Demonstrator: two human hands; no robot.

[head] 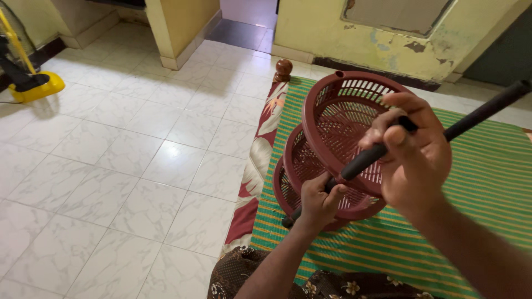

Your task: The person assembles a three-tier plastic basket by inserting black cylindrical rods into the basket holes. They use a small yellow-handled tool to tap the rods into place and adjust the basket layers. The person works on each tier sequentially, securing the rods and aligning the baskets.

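Stack of three round maroon plastic lattice baskets (pixel 338 127) tipped on edge on green striped woven mat (pixel 487 182), nothing visible inside. Long black rod (pixel 366 159) crosses basket fronts. Right hand (pixel 413 149) clenched round rod's upper part, left hand (pixel 318 202) clenched near lower end.

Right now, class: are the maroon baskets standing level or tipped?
Tipped. The maroon baskets lean on their rims on the striped mat, open faces turned sideways toward the camera.
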